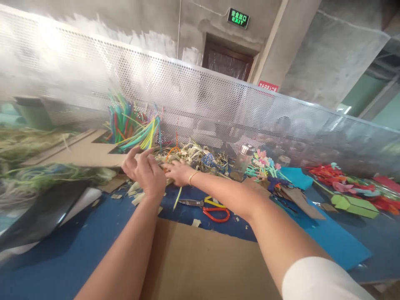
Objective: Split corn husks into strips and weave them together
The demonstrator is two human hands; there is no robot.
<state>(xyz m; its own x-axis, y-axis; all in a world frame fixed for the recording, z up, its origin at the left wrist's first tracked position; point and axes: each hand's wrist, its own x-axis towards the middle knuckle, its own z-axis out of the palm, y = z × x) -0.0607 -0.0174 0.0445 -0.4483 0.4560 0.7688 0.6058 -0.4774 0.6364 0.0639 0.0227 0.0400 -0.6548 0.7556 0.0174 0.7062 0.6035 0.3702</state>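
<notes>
"What was the surface like?"

"A blue tabletop (84,241), with a brown cardboard sheet (206,262) nearest the person. A perforated metal panel (187,89) ran along the far edge; beyond it were a rough grey wall (150,21), a doorway (229,62) and a lit green exit sign (238,18)."

"And the pile of dry strips (195,153)?"

"It lay on the far part of the table, at the panel's foot, its long axis running left to right. Single strips pointed every way."

"The hands?"

"The right hand (179,172) was stretched palm-down over the pile's left end, fingers spread. The left hand (145,171) was raised just beside it, fingers bent. With the blur, I couldn't tell whether either gripped anything."

"Nearby?"

"Scissors (200,203), blades pointing left, handles right."
</notes>
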